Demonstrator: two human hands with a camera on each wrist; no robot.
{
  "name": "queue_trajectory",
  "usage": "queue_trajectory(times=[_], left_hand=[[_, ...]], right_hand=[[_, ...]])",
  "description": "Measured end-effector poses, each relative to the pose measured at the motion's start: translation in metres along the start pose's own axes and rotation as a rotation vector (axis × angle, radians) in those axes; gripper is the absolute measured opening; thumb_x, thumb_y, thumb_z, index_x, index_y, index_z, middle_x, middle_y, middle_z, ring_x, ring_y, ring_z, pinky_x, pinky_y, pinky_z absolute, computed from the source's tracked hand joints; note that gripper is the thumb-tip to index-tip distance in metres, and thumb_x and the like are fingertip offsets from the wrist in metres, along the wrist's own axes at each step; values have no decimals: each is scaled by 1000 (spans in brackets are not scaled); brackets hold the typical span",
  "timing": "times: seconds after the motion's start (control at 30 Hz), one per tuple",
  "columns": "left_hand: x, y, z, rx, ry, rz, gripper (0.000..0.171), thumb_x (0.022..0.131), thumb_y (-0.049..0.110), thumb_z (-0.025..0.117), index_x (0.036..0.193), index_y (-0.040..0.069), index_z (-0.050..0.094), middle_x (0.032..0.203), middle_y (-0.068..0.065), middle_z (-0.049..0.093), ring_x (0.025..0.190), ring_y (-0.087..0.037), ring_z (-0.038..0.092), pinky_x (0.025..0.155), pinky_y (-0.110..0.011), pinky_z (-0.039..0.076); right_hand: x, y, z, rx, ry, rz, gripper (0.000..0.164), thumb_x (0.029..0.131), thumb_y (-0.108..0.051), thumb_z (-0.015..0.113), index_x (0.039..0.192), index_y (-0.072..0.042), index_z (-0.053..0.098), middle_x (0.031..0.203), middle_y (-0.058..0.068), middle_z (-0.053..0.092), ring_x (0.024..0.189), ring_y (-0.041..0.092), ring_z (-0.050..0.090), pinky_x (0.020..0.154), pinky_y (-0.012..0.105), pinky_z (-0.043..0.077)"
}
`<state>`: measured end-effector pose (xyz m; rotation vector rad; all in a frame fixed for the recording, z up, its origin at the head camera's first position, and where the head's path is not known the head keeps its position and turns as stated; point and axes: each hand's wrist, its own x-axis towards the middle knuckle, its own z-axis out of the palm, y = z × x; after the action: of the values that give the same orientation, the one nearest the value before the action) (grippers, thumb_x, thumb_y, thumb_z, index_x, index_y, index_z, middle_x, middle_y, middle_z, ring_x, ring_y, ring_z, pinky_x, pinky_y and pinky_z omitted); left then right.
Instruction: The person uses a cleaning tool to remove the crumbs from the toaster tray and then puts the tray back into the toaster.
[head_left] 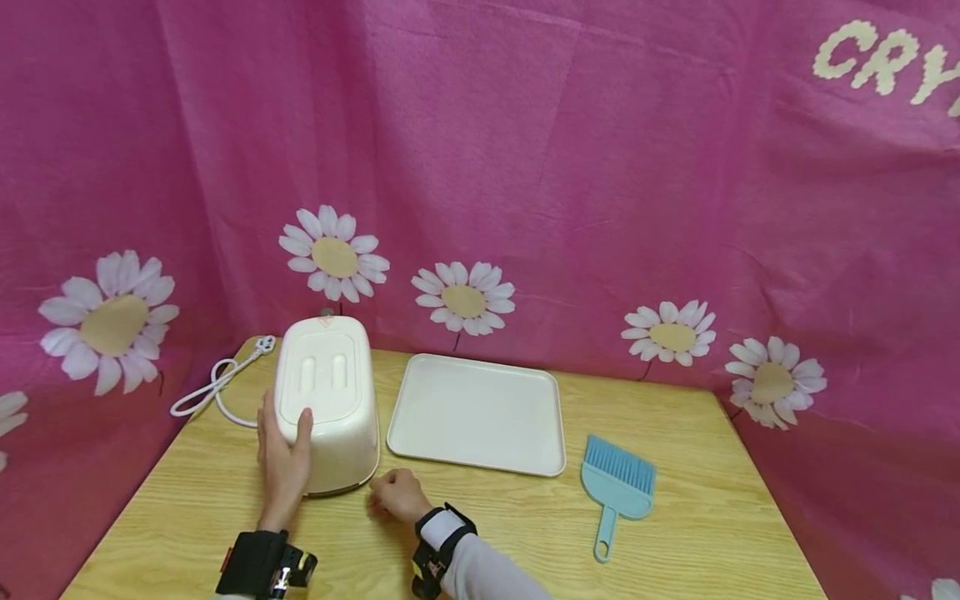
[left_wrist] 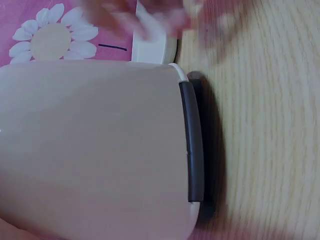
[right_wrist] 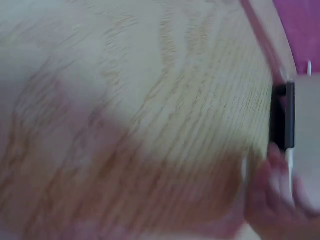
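Against my spread, unclenched left hand (head_left: 285, 467), the white appliance (head_left: 337, 408) wants gentle, even pressure; rightward, my right hand (head_left: 402, 496) curls, whether holding anything I cannot tell.

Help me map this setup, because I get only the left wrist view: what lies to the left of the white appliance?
Observer: The head view shows a white cord lying to the left of the white appliance.
Operator: And far over to its right?
Observer: A blue brush lies there, to the right of the white tray.
Operator: What does the appliance look like from above?
Observer: Its top has two long, rounded shapes side by side.
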<state>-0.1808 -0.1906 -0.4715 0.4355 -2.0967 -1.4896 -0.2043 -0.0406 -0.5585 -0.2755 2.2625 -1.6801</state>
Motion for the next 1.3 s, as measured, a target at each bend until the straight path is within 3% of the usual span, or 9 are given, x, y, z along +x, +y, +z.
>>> queue_trajectory(times=[0.1,0.17,0.2,0.3,0.47,0.6,0.8,0.97,1.3], left_hand=[[1,0,0,11,28,57,48,91,24,48,136,8,35,143,-27,13,129,-45,14,103,-61,13],[1,-1,0,17,43,86,41,91,21,49,129,5,44,141,-29,16,126,-48,17,102,-61,16],[0,-1,0,26,49,97,38,91,21,50,125,4,47,140,-29,18,125,-49,20,101,-61,18],[-1,-3,1,64,29,109,44,86,22,58,124,3,47,139,-28,21,122,-49,24,99,-61,22],[-3,-9,2,122,-46,164,79,61,19,81,128,4,42,139,-27,18,122,-49,24,95,-62,27],[0,-7,-2,156,-100,228,96,49,15,87,130,3,37,140,-27,15,123,-47,23,94,-62,29],[3,-9,-5,170,-110,258,99,46,12,88,130,2,36,140,-27,15,123,-46,23,94,-61,30],[2,-12,-7,175,-118,231,99,47,12,87,131,3,37,142,-25,13,125,-46,21,95,-61,28],[-4,-15,-6,153,-116,248,96,48,10,87,131,4,38,142,-23,13,124,-45,21,92,-62,30]], right_hand=[[3,9,8,171,-175,134,23,87,-18,56,87,4,64,77,14,68,69,21,66,61,27,56],[1,5,13,290,-219,190,22,86,-13,56,92,7,63,85,18,67,77,24,65,67,28,55],[-6,-8,14,342,-210,248,22,84,-8,56,97,10,62,91,22,65,84,28,64,72,31,55],[-12,-17,18,502,-188,287,23,86,-4,54,99,14,59,98,25,63,92,31,61,78,35,53],[-14,-24,20,743,-126,353,14,86,1,52,95,9,58,104,26,59,99,31,57,89,42,46],[-8,-23,27,846,-84,358,16,85,2,52,100,8,56,106,25,59,100,29,57,91,42,45],[1,-20,43,844,-21,329,24,83,7,49,106,13,52,105,29,58,99,31,58,89,41,46],[0,-21,50,761,56,295,20,77,14,53,96,15,56,94,30,61,88,30,62,78,39,52],[-6,-30,56,637,212,310,4,72,14,63,75,15,60,71,28,62,60,27,64,59,33,55]])
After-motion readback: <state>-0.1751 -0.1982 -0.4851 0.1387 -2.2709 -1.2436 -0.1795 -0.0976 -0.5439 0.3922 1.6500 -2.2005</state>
